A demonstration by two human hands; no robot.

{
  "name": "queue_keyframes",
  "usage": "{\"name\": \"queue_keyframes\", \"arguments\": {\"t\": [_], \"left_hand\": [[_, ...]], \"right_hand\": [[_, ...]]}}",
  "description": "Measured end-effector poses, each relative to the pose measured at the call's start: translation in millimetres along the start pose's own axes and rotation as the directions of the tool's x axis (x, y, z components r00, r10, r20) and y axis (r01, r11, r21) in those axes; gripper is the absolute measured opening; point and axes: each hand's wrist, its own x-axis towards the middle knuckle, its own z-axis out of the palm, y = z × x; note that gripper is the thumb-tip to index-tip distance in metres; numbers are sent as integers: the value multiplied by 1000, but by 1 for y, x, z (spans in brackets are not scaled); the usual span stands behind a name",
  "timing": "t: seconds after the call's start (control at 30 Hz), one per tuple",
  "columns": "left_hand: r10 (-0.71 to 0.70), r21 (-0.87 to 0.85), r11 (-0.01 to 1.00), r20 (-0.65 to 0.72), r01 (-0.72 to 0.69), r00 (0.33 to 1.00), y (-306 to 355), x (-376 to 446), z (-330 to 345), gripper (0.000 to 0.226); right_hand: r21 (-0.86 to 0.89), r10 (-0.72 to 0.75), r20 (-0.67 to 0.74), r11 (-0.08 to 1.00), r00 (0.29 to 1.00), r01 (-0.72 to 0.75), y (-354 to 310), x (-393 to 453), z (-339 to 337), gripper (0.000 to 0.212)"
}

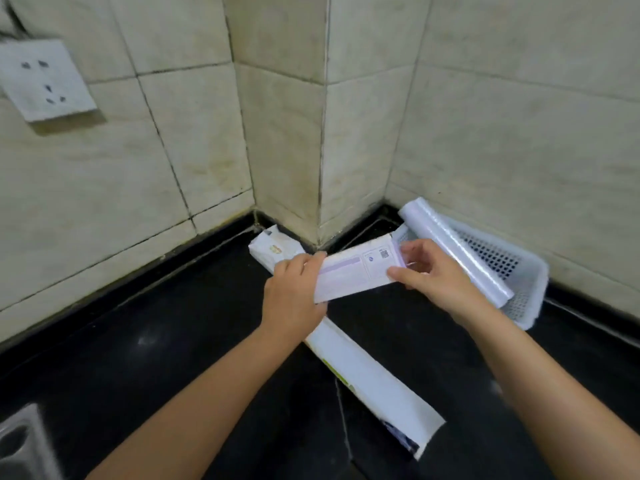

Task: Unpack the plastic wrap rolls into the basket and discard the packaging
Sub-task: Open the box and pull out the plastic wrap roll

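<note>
Both hands hold a white and lilac printed package [353, 275] above the black counter. My left hand [294, 289] grips its left end and my right hand [433, 271] pinches its right end, next to the basket. A white perforated basket [519, 271] stands at the right against the wall. One unwrapped plastic wrap roll [453, 251] lies slanted across its rim. A long white package [370, 375] lies diagonally on the counter under my hands, its far end [277, 249] near the wall corner.
Tiled walls form a jutting corner [322, 150] right behind the package. A white wall socket [45, 81] sits at the upper left. The black counter [173, 341] spreads to the left and front, and a metal sink edge [20, 441] shows at the bottom left.
</note>
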Motion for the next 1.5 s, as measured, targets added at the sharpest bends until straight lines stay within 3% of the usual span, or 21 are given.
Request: {"name": "queue_keyframes", "arguments": {"t": [0.1, 0.27, 0.4, 0.5, 0.6, 0.63, 0.67, 0.7, 0.73, 0.77, 0.8, 0.83, 0.87, 0.93, 1.07, 1.2, 1.3, 1.43, 1.5], "left_hand": [[163, -30, 986, 62, -162, 985, 38, 32, 2, 67], [318, -101, 948, 190, -303, 929, 97, 48, 7, 80], [363, -146, 928, 163, -341, 917, 122, 49, 15, 62], [402, -271, 899, 196, -345, 894, 130, 50, 20, 58], [415, -398, 858, 166, -324, 895, 135, 47, 25, 61], [405, -420, 852, 149, -314, 902, 137, 45, 26, 60], [396, -422, 852, 134, -310, 908, 140, 44, 27, 59], [391, -409, 858, 126, -311, 912, 142, 43, 28, 57], [388, -390, 865, 120, -316, 914, 144, 43, 28, 56], [385, -370, 872, 113, -320, 916, 145, 44, 28, 56], [376, -350, 881, 108, -319, 920, 147, 45, 28, 55], [366, -333, 889, 102, -315, 925, 149, 46, 27, 55], [362, -322, 893, 97, -315, 927, 152, 47, 26, 54], [365, -308, 894, 82, -325, 927, 155, 48, 25, 55], [324, -307, 903, 29, -300, 946, 158, 45, 22, 60], [322, -262, 915, 22, -305, 946, 156, 41, 22, 59], [343, -243, 914, 42, -324, 938, 157, 40, 20, 61], [329, -307, 902, 28, -305, 944, 156, 38, 21, 63], [328, -340, 891, 20, -302, 945, 154, 34, 22, 64]], "right_hand": [[-7, 78, -137, 997, 987, -80, -5, -17, -47, 27], [-1, 200, -226, 979, 953, -205, -11, -49, -103, 29], [31, 204, -219, 979, 954, -203, -6, -68, -129, 18], [330, 244, -239, 931, 940, -158, 2, -77, -145, 5], [650, 340, -182, 746, 923, -147, 9, -82, -157, 22], [626, 380, -207, 759, 901, -177, 11, -82, -157, 23], [502, 388, -301, 841, 871, -202, 15, -82, -158, 24], [263, 329, -456, 938, 827, -228, 19, -83, -158, 33], [-89, 134, -625, 967, 769, -240, 19, -85, -159, 42], [-424, -176, -650, 891, 739, -161, 19, -88, -160, 43], [-636, -424, -524, 771, 739, -9, 17, -91, -160, 42], [-748, -552, -329, 648, 766, 145, 15, -94, -159, 42], [-776, -573, -151, 573, 805, 262, 11, -98, -158, 42], [-744, -520, -31, 582, 853, 328, 0, -103, -158, 37], [-680, -537, -110, 654, 836, 330, -3, -108, -163, 30], [-544, -394, -149, 799, 907, 257, -6, -104, -162, 23], [-580, -361, -96, 778, 928, 242, -14, -93, -161, 40], [-566, -428, -216, 787, 877, 245, -19, -87, -164, 34], [-574, -456, -154, 763, 877, 296, -17, -87, -161, 33]]}}
